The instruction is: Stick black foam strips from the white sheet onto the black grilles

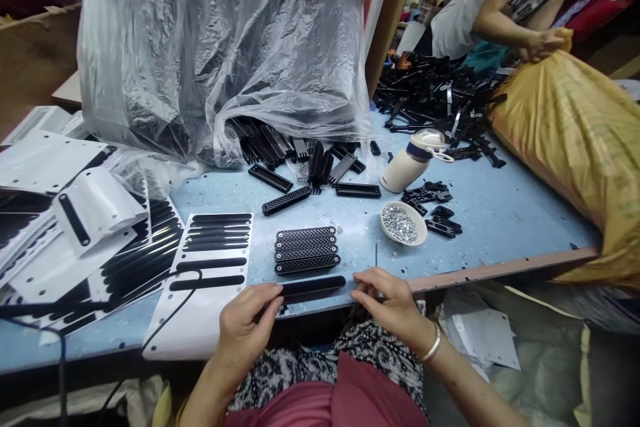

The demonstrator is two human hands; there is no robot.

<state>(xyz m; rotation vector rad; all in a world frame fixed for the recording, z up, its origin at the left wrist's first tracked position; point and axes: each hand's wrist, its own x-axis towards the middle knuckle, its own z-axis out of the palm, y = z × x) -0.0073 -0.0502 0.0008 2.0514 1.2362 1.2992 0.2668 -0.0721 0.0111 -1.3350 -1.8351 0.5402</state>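
Head view, bench inspection; locations are taken from the stack of patterned black pieces (307, 250). The long black bar (314, 285) lies on the near side of the stack, close to the bench edge, its length roughly parallel to the stacked pieces. The left hand (250, 320) has thumb and fingertips closed on the bar's left end; this grip at the very end leaves the upper face uncovered, presumably to keep it accessible. The right hand (390, 300) is just off the opposite end, thumb and forefinger narrowly parted, with nothing visible between them. A thin dark shaft (376, 254) rises behind that hand; whether the curled fingers hold it, I cannot tell.

The stack is aligned, ends nearly flush, which likely saves room and keeps the pieces together. Left of it lies a white sheet (200, 313) bearing black strips, set flat, apparently so each strip can be picked off singly. Right of it, the bowl (423, 233) contains small shiny metal parts; its walls keep them from scattering, within easy reach of the right hand. The pale bottle (400, 170) stands farther right and beyond, away from the working spot at the edge.
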